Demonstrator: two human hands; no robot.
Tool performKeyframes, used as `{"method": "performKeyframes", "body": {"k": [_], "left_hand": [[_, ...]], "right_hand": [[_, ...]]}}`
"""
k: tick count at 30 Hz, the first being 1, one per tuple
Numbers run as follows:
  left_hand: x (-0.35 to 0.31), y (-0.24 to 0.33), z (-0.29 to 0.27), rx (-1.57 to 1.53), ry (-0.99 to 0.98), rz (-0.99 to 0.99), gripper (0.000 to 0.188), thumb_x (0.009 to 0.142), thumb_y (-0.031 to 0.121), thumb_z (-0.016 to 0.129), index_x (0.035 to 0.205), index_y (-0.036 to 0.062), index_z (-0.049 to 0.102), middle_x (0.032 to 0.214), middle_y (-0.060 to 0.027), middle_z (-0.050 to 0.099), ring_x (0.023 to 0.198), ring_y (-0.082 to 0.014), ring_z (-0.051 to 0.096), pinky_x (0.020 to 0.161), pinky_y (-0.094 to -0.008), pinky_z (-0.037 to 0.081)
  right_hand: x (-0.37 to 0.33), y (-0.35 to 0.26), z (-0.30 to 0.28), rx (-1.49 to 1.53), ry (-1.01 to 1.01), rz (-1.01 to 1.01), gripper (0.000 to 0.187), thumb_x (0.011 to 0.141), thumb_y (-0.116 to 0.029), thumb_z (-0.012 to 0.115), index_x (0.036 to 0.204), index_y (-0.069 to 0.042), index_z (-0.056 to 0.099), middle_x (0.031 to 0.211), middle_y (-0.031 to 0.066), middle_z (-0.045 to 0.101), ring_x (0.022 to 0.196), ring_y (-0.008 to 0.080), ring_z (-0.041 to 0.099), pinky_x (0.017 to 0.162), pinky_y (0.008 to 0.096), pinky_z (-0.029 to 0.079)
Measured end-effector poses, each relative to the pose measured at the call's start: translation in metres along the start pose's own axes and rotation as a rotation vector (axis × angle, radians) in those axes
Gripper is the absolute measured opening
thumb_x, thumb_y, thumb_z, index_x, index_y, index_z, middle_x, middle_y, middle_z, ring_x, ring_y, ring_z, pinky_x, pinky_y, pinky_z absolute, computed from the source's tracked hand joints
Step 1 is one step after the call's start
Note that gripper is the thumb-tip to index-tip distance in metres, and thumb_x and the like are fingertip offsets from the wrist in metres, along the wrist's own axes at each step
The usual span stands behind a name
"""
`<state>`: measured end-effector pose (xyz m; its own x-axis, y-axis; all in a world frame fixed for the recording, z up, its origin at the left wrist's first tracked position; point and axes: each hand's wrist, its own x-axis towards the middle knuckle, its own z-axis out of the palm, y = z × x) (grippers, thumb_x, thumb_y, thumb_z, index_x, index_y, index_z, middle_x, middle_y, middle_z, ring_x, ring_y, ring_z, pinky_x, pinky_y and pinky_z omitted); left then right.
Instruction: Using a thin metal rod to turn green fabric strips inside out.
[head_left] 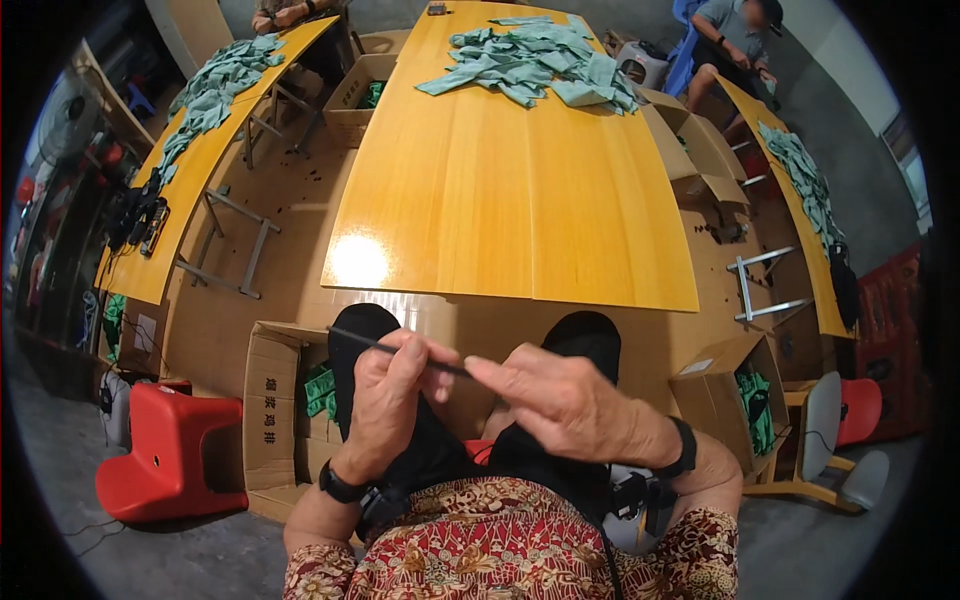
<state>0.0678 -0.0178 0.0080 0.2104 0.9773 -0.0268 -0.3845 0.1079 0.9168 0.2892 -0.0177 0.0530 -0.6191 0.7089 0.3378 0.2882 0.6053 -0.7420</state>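
Note:
Above my lap, a thin black stick-like strip (pixel 362 341) runs between my two hands; its exact kind I cannot make out. My left hand (pixel 383 405) is closed around the strip's middle, and one end sticks out to the far left. With fingertips pinched together, my right hand (pixel 560 402) meets the strip's other end, which those fingers partly hide. Both hands are just short of the near edge of a yellow wooden table (pixel 510 220). At its far end lies a heap of pale green cloth pieces (pixel 545 62).
A cardboard box (pixel 270 410) with green cloth stands beside my left leg, near a red plastic chair (pixel 165 450). Another cardboard box (pixel 712 390) is at my right. Side tables (pixel 225 135) carry more green cloth. Two other people sit farther off.

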Motion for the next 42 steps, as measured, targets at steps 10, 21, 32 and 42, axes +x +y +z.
{"method": "performKeyframes", "body": {"k": [10, 21, 32, 42], "left_hand": [[0.032, -0.032, 0.064, -0.096, -0.230, -0.299, 0.036, 0.102, 0.030, 0.050, 0.110, -0.0026, 0.062, 0.089, -0.0097, 0.068, 0.077, -0.0127, 0.065, 0.073, -0.0236, 0.051], [0.099, -0.036, 0.029, 0.447, 0.098, -0.013, 0.021, 0.098, 0.013, 0.056, 0.111, -0.0013, 0.062, 0.085, -0.0048, 0.064, 0.079, -0.0104, 0.057, 0.076, -0.0231, 0.047], [0.156, -0.059, -0.011, 0.873, 0.242, 0.190, 0.016, 0.096, 0.008, 0.058, 0.109, -0.0004, 0.062, 0.093, -0.0051, 0.064, 0.091, -0.0131, 0.060, 0.083, -0.0259, 0.047], [0.184, -0.064, -0.008, 1.053, 0.276, 0.242, 0.014, 0.090, -0.001, 0.058, 0.103, -0.0011, 0.063, 0.090, -0.0120, 0.063, 0.083, -0.0226, 0.060, 0.075, -0.0307, 0.048]], "right_hand": [[-0.068, -0.006, -0.061, -0.150, 0.020, 0.381, 0.041, 0.084, -0.005, 0.067, 0.125, -0.005, 0.061, 0.075, 0.0126, 0.058, 0.066, 0.0286, 0.061, 0.060, 0.0357, 0.049], [-0.247, 0.160, -0.291, -0.524, 0.706, 1.034, 0.033, 0.089, -0.022, 0.061, 0.112, 0.001, 0.067, 0.073, -0.0015, 0.059, 0.066, 0.0076, 0.053, 0.059, 0.0232, 0.041], [-0.141, 0.297, -0.398, -0.870, 0.980, 0.847, 0.033, 0.090, -0.022, 0.057, 0.114, -0.002, 0.067, 0.104, 0.0138, 0.071, 0.098, 0.0262, 0.066, 0.086, 0.0340, 0.049], [0.087, 0.387, -0.406, -1.157, 0.835, 0.566, 0.033, 0.088, -0.023, 0.051, 0.112, -0.007, 0.067, 0.108, 0.0223, 0.066, 0.102, 0.0399, 0.062, 0.090, 0.0456, 0.049]]}}
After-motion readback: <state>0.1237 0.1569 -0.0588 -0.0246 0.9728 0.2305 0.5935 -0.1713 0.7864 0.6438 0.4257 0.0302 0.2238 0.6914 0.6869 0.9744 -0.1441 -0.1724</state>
